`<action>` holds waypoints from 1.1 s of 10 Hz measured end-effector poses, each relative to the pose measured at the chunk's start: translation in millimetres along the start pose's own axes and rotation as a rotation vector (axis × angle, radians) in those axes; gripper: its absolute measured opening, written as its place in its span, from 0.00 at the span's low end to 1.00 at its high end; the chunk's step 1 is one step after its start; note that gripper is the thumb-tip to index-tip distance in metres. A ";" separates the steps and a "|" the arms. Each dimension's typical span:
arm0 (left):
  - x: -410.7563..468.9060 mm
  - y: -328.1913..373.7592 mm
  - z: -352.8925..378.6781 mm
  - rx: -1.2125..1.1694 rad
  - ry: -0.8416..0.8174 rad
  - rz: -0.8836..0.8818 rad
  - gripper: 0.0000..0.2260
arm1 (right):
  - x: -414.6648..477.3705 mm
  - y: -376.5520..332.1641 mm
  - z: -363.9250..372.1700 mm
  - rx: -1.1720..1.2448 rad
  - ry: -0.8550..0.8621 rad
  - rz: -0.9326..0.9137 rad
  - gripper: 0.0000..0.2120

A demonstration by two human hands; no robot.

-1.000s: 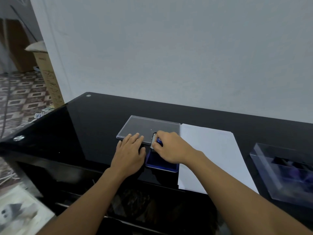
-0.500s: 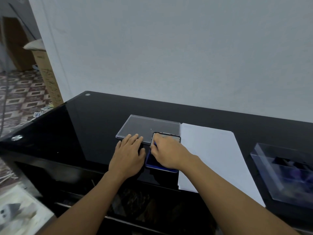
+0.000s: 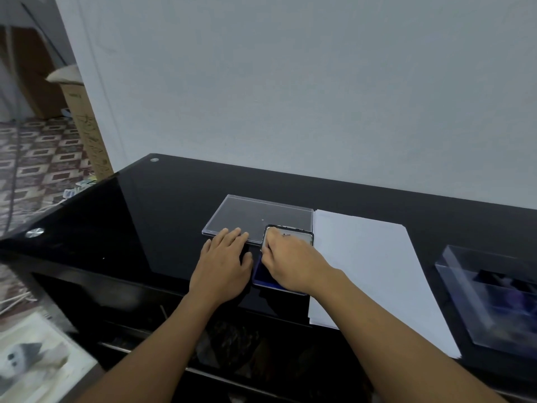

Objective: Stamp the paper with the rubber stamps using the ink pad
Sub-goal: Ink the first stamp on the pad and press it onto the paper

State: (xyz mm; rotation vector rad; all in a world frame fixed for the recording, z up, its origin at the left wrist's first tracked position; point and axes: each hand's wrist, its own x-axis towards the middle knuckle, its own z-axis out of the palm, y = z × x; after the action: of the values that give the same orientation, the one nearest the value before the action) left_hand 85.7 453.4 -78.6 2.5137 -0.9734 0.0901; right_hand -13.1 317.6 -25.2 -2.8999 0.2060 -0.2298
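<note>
The blue ink pad (image 3: 266, 276) lies on the black table at the front edge, left of the white paper (image 3: 366, 257). Its hinged lid (image 3: 293, 236), white inside with a black rim, is swung up and back. My right hand (image 3: 290, 264) pinches the lid's left edge and hides most of the pad. My left hand (image 3: 222, 267) lies flat on the table just left of the pad, its fingertips touching a clear plastic lid (image 3: 255, 218). The rubber stamps show as dark shapes inside a clear box (image 3: 494, 295) at the far right.
The black glass table (image 3: 145, 216) runs along a grey wall. The clear plastic lid lies behind my hands, against the paper's left edge. A cardboard box (image 3: 87, 123) stands on the patterned floor at the left.
My right hand has lifted the ink pad's lid from nearly closed to swung back, baring its white inside. My left hand has stayed flat in place.
</note>
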 end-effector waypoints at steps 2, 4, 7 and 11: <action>-0.3 0.4 -0.5 0.001 -0.002 0.000 0.24 | 0.2 -0.5 0.5 -0.002 0.002 0.003 0.08; -1.2 1.3 -1.2 -0.009 0.005 -0.002 0.24 | 0.5 0.1 1.7 -0.004 0.009 0.003 0.08; -0.3 0.8 -1.9 0.000 -0.006 -0.005 0.24 | 0.9 0.0 2.9 0.002 0.007 0.002 0.07; -0.4 0.9 -1.0 0.002 -0.010 -0.005 0.24 | 0.7 -0.3 3.2 -0.005 0.011 0.009 0.08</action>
State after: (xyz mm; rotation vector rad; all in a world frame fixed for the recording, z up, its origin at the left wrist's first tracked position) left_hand 84.9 453.5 -77.4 2.5208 -0.9721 0.0774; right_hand -11.9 318.5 -28.0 -2.9028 0.2212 -0.2447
